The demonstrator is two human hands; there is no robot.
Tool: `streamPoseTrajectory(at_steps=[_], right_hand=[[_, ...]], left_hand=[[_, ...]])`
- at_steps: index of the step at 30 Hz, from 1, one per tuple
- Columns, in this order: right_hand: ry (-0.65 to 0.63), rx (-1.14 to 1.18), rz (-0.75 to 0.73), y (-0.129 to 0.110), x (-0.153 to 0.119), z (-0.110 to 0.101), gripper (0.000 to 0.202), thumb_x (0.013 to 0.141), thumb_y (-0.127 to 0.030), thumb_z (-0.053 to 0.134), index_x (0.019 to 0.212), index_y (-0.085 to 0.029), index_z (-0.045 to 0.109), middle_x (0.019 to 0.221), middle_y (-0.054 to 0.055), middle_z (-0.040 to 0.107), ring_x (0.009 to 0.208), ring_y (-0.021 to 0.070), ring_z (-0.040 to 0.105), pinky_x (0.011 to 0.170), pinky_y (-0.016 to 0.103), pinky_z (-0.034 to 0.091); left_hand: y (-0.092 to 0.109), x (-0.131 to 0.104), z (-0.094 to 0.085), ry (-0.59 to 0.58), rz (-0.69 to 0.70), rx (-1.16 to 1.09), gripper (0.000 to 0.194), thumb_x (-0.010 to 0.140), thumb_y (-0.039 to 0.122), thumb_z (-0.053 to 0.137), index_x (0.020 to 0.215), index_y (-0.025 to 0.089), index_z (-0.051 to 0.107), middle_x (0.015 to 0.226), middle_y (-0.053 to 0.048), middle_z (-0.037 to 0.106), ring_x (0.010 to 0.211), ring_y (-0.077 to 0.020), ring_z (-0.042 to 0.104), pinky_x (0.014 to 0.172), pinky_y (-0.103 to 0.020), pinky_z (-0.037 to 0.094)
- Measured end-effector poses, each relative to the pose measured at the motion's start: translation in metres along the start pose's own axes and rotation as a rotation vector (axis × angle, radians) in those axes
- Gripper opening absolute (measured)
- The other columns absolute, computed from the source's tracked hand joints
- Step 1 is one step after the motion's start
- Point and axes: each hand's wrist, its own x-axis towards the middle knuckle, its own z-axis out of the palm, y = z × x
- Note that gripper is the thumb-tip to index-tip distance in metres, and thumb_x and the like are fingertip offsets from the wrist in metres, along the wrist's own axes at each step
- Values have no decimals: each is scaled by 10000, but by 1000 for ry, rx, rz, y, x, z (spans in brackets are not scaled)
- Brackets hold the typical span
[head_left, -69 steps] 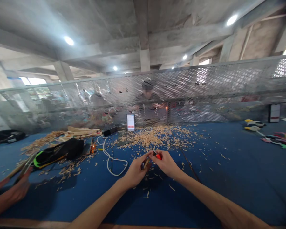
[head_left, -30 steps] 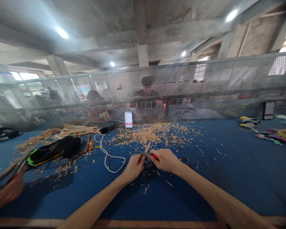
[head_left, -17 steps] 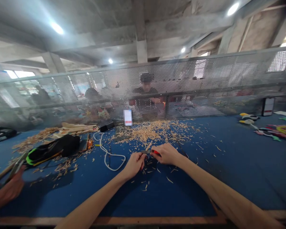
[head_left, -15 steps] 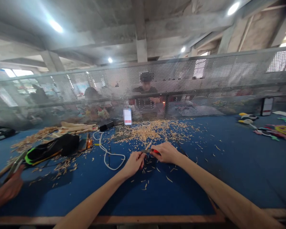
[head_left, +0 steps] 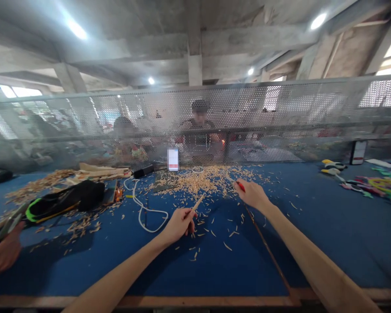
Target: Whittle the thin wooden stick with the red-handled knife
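My left hand (head_left: 180,225) is closed around a thin pale wooden stick (head_left: 198,202), whose tip points up and to the right. To its right, my right hand (head_left: 252,194) grips a knife with a red handle (head_left: 241,186); its blade is blurred against the shavings and points up and left. The knife and the stick are apart. Beyond both hands lies a heap of curled wood shavings (head_left: 198,179), with loose slivers scattered on the blue tabletop (head_left: 182,274).
A white cable (head_left: 139,208) loops left of my left hand, near a black adapter (head_left: 144,171). An upright phone (head_left: 173,159) leans at the mesh screen. Another person's hand (head_left: 6,252) holds a tool at far left, near a black bag (head_left: 81,198). Pliers (head_left: 334,165) lie right.
My right hand has moved up and to the right with the knife, away from the stick. My left hand still holds the stick, more of which now shows.
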Motion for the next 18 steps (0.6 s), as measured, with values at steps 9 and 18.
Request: streamPoseTrajectory(at_steps=[9, 18], right_hand=[[-146, 14, -415, -104, -42, 10, 377, 1057, -458, 353, 1051, -213, 640, 814, 75, 745, 716, 205, 673, 635, 286, 312], [-187, -3, -425, -104, -45, 19, 390, 1059, -483, 359, 1056, -226, 652, 823, 78, 748, 764, 226, 694, 652, 277, 343]], left_hand=[[-4, 5, 2, 31, -2, -4, 530, 876, 686, 493, 859, 170, 613, 499, 8, 627, 336, -114, 496, 371, -209, 357], [2, 1, 2, 27, 30, 53, 475, 905, 626, 481, 815, 180, 617, 529, -11, 641, 348, -116, 503, 389, -215, 359]])
